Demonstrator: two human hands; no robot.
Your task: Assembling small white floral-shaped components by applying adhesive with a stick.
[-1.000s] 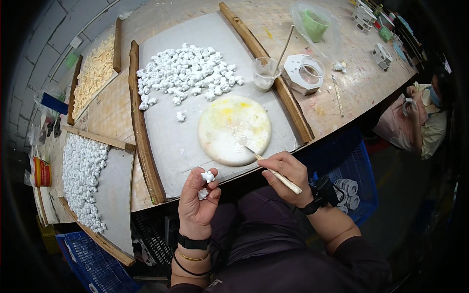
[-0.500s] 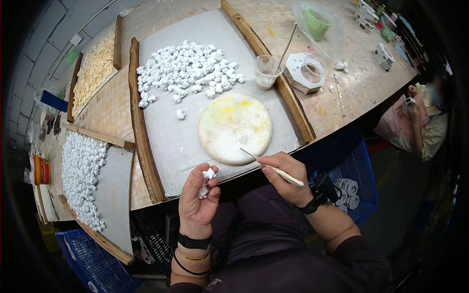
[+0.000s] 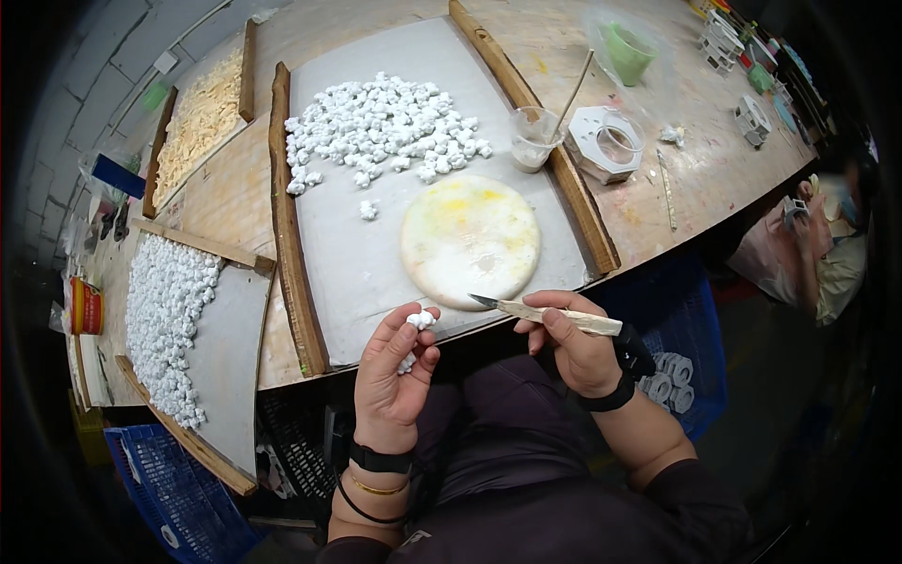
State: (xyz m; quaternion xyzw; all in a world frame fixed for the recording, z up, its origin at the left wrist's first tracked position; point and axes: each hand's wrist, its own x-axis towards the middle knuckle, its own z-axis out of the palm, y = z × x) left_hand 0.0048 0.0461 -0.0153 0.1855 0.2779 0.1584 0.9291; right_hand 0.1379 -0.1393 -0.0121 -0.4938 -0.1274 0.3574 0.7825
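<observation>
My left hand [image 3: 390, 383] is closed, pinching a small white knobbly piece [image 3: 421, 321] at its fingertips. A second white lump [image 3: 406, 363] sits lower among the same fingers. In my right hand [image 3: 581, 352] is a knife [image 3: 594, 321] with a pale handle, its dark pointed blade aimed left toward the pinched piece but apart from it. Just beyond both hands lies a round cream slab [image 3: 460, 230] with yellow smudges and a wet-looking spot. Farther off, many similar white pieces [image 3: 385, 127] are heaped on a grey board [image 3: 352, 282], and one lone piece [image 3: 368, 210] lies nearer.
Wooden rails [image 3: 293, 235] flank the board. A clear cup [image 3: 534, 141] with a stick and a white octagonal frame [image 3: 604, 146] stand right. More white pieces [image 3: 169, 320] and cream bits [image 3: 197, 117] lie left. Blue crates [image 3: 178, 493] sit below; another person [image 3: 799, 244] is at right.
The knife has turned nearly level, showing its blade's flat side, and its tip has come off the slab toward my left hand. My left hand still pinches the white piece. The whole view has shifted slightly.
</observation>
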